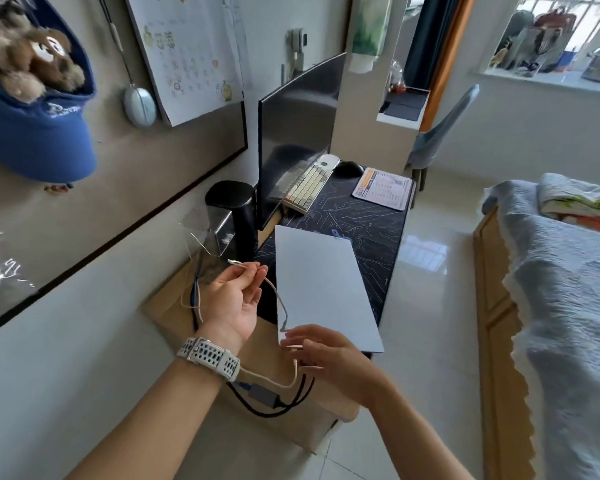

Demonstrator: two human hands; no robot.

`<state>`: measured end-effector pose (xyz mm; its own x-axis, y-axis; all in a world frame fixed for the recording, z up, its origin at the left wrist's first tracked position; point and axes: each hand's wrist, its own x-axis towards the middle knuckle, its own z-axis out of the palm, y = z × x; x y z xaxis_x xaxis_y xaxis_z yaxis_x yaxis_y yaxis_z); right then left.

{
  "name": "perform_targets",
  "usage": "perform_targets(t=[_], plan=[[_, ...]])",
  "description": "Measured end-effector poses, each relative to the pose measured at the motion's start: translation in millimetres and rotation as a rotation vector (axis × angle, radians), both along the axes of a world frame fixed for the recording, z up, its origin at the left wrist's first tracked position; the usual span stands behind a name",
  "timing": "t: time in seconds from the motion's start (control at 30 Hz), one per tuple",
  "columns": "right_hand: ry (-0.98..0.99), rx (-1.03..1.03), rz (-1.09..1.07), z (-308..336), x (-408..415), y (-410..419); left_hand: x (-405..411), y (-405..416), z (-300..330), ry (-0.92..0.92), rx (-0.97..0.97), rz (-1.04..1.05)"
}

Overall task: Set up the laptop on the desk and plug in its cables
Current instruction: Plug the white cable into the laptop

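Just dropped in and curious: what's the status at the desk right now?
Left hand pinching white cable near its plug. Right hand at laptop's near corner. Laptop closed, flat on desk mat. Nothing blocking.

This is a bedroom in a home, with a study corner along one wall. A bed with a quilted grey cover and folded bedding stands right beside a wooden desk carrying a monitor, a keyboard and a closed laptop. A blue cap holding a plush toy and a paper calendar hang on the wall, and clutter lines the windowsill.
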<state>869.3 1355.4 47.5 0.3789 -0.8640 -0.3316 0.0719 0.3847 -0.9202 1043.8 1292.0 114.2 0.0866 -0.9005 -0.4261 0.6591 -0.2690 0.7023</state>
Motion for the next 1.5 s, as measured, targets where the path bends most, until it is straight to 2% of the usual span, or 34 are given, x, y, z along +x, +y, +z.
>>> perform_targets(t=[0.1,0.2,0.43,0.53,0.7,0.83,1.0,1.13,1.37,1.43,1.5], plan=[[0.139,-0.043,-0.047,-2,-10,3,-18,14,3,0.015,0.005,0.033],[0.207,-0.072,0.015,-6,-19,9,-37,29,6,0.022,0.014,0.054],[0.116,-0.161,0.076,-18,-32,26,-68,55,-2,0.060,0.038,0.101],[0.145,-0.187,0.078,-21,-44,29,-72,58,-8,0.069,0.054,0.137],[0.214,-0.100,-0.135,-31,-68,29,-71,58,-26,-0.014,0.065,0.204],[0.131,0.031,-0.301,-42,-92,27,-71,65,-60,-0.132,0.152,0.199],[0.047,0.182,-0.587,-58,-102,28,-81,82,-106,-0.433,0.257,0.079],[-0.040,0.280,-0.741,-73,-102,31,-83,91,-130,-0.494,0.359,0.004],[-0.228,0.354,-0.827,-81,-81,25,-72,94,-146,-0.563,0.456,-0.104],[-0.145,0.344,-0.772,-84,-72,22,-66,94,-147,-0.579,0.475,-0.209],[0.058,0.307,-0.703,-88,-64,19,-60,97,-145,-0.682,0.475,-0.490]])
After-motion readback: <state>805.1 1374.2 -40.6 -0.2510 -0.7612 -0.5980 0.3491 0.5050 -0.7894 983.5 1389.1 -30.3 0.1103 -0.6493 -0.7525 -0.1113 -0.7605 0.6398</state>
